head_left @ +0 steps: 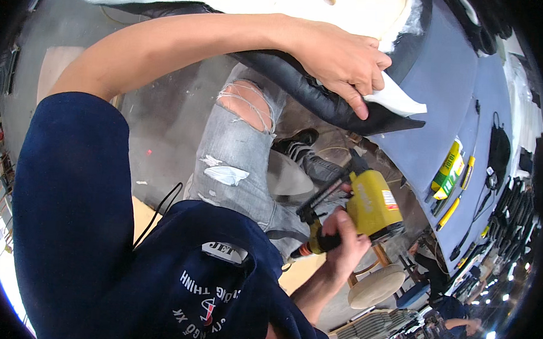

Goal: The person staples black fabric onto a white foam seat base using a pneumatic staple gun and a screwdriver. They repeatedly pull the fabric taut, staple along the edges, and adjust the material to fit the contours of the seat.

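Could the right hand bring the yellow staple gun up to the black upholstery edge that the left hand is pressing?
Probably yes. The right hand grips the yellow staple gun just below the black upholstery edge under the left hand, and nothing visibly lies between them.

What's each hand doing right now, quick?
Left hand: fingers pressed down on the black cover material, pinning it, not gripping.
Right hand: closed around the yellow staple gun.
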A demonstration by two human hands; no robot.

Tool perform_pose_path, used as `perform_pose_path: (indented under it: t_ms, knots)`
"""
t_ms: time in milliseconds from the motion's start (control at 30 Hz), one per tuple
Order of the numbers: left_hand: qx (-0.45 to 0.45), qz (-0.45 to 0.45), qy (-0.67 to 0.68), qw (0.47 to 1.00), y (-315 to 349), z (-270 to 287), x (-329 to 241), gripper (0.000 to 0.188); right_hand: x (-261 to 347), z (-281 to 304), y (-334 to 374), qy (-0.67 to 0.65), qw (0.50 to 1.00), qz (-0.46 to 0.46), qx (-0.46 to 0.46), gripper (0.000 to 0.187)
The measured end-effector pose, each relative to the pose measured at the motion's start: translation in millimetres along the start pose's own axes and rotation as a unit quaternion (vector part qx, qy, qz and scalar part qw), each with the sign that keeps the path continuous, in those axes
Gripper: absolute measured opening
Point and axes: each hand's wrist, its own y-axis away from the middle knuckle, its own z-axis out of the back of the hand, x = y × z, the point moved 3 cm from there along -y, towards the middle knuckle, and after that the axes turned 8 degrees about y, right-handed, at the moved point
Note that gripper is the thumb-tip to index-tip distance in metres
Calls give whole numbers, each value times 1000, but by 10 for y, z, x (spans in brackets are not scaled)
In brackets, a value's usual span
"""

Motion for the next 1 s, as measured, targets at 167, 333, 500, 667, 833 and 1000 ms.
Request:
perform_pose_path:
  t_ms: [167, 333, 500, 667, 833, 1000]
  knots:
    - [-34, 22, 32, 999, -4, 5, 58, 54, -177, -231, 51, 244, 962, 69, 98, 39]
    - [-31, 29, 48, 998, -16, 54, 59, 53, -88, -431, -195, 197, 962, 179, 57, 56]
    - [-38, 41, 64, 996, 22, 13, 56, 51, 85, -501, -376, 226, 955, 173, 77, 88]
    - [-11, 45, 61, 997, -8, -15, 7, 52, 105, -523, -440, 209, 960, 155, 104, 86]
    - [-76, 7, 2, 997, 15, -14, 43, 53, 306, -516, -462, 182, 964, 160, 112, 85]
    - [-64, 117, 101, 986, 12, 149, 31, 58, 190, -484, -503, 111, 972, 168, 117, 36]
